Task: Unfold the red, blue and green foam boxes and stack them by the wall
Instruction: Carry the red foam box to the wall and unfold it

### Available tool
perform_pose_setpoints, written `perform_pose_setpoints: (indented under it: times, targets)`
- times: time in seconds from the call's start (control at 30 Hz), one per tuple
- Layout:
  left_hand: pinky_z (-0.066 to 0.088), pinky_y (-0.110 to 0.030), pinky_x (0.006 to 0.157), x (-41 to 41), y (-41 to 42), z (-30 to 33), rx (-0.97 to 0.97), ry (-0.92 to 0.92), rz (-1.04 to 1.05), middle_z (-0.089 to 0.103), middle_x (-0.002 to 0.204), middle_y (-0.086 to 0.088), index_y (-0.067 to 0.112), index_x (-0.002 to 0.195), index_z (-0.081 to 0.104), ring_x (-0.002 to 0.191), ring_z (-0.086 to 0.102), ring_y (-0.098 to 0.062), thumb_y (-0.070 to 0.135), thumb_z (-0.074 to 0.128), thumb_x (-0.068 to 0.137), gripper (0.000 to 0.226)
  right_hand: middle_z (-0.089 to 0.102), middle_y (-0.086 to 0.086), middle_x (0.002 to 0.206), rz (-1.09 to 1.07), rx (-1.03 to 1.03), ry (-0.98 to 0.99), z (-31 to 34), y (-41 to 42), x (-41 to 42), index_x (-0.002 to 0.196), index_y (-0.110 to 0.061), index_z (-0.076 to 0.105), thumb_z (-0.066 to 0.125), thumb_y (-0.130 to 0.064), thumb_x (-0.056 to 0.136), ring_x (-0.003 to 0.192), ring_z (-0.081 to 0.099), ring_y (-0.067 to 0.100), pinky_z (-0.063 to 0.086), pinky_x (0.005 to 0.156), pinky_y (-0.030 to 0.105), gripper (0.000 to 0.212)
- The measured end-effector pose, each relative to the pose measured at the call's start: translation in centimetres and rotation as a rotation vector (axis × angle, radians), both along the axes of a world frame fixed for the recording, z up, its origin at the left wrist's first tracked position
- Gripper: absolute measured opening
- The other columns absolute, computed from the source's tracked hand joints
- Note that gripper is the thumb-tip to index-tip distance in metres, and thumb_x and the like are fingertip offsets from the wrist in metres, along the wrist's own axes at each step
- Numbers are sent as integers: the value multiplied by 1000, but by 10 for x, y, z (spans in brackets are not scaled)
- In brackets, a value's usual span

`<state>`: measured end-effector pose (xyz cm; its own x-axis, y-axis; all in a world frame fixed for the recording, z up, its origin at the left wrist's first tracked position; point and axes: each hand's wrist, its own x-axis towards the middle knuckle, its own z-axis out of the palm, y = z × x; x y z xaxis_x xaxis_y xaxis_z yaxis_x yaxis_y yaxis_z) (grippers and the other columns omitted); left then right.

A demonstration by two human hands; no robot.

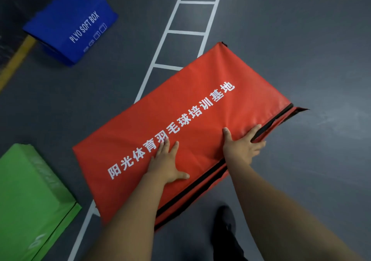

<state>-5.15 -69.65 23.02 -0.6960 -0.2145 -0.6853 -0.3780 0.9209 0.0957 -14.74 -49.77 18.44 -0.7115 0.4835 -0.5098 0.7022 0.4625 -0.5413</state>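
While both hands work the one red foam box [180, 124] mid-floor | left hand [166, 163] flat on top, fingers spread | right hand [242, 145] grips its zipper edge | one blue foam box [70, 25], one green foam box [30, 196] apart on floor [301, 49]

the blue foam box [70, 25] bears white "plyo soft box" on its top, and the red foam box [180, 124] bears white "阳光体育羽毛球培训基地" across its top face.

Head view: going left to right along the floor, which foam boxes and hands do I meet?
Green foam box → blue foam box → left hand flat on the red foam box → right hand at its zippered edge.
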Motion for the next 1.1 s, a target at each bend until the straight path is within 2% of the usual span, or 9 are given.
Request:
perform_pose_setpoints:
  times: [0.13, 0.23, 0.3, 0.37, 0.47, 0.6, 0.73, 0.9, 1.1]
  targets:
    - [19, -51, 125, -17, -11, 11, 71, -89, 1, -18, 169, -4, 31, 163, 2, 157, -10, -23, 58, 80, 75, 120, -7, 20, 166, 26, 39, -85, 12, -3, -6, 158, -42, -11, 65, -73, 78, 150, 16, 40, 44, 102, 56, 114]
    - [21, -47, 125, -37, -22, 19, 85, -169, -59, -12, 170, -8, 29, 163, 6, 158, 2, -26, 53, 76, 82, 109, -16, 17, 166, 58, 72, -173, 21, -9, -15, 158, -41, -12, 68, -68, 80, 152, 5, 40, 43, 104, 56, 114]
    - [23, -42, 125, -49, -32, 20, 97, -187, -91, 0, 170, -9, 27, 163, 14, 156, 16, -26, 52, 74, 85, 101, -21, 14, 165, 54, 84, -227, 29, -14, -18, 158, -40, -11, 69, -65, 82, 153, 0, 40, 40, 106, 58, 113]
    - [27, -37, 123, -57, -46, 18, 155, -175, -71, 20, 168, -7, 24, 161, 25, 152, 28, -23, 51, 74, 85, 94, -23, 13, 165, 47, 94, -267, 35, -20, -14, 159, -39, -7, 70, -61, 83, 154, -3, 40, 36, 109, 60, 111]
    - [28, -34, 122, -58, -65, 20, 271, -153, -4, 31, 165, -6, 19, 158, 32, 150, 34, -22, 48, 72, 88, 86, -23, 12, 165, 80, 114, -303, 43, -33, 7, 160, -38, 1, 75, -54, 81, 154, -5, 39, 34, 111, 59, 109]
    - [31, -32, 120, -41, -88, 33, 271, -60, -94, 38, 159, -15, 14, 154, 41, 146, 39, -27, 43, 66, 94, 71, -5, 16, 165, 156, 119, -394, 53, -60, 45, 157, -35, 18, 76, -50, 77, 151, 7, 39, 33, 112, 56, 100]
    - [37, -31, 113, -29, -140, 66, 289, -48, -163, 44, 152, -15, 15, 150, 46, 138, 47, -29, 40, 63, 96, 62, 23, 16, 155, 223, 80, -461, 80, -113, 78, 149, -24, 40, 66, -49, 83, 142, 26, 39, 37, 114, 48, 76]
    - [39, -32, 112, -59, -184, 107, 271, -15, -167, 50, 152, -9, 14, 150, 46, 138, 49, -26, 40, 62, 97, 61, 33, 17, 154, 359, 53, -418, 107, -153, 87, 157, -25, 29, 62, -55, 85, 145, 29, 38, 31, 117, 45, 84]
    - [40, -35, 112, -95, -195, 122, 196, 32, -228, 49, 153, -6, 17, 150, 45, 137, 50, -26, 43, 58, 99, 58, 35, 17, 154, 181, 21, -361, 117, -137, 77, 154, -12, 29, 56, -51, 93, 143, 31, 39, 34, 114, 45, 78]
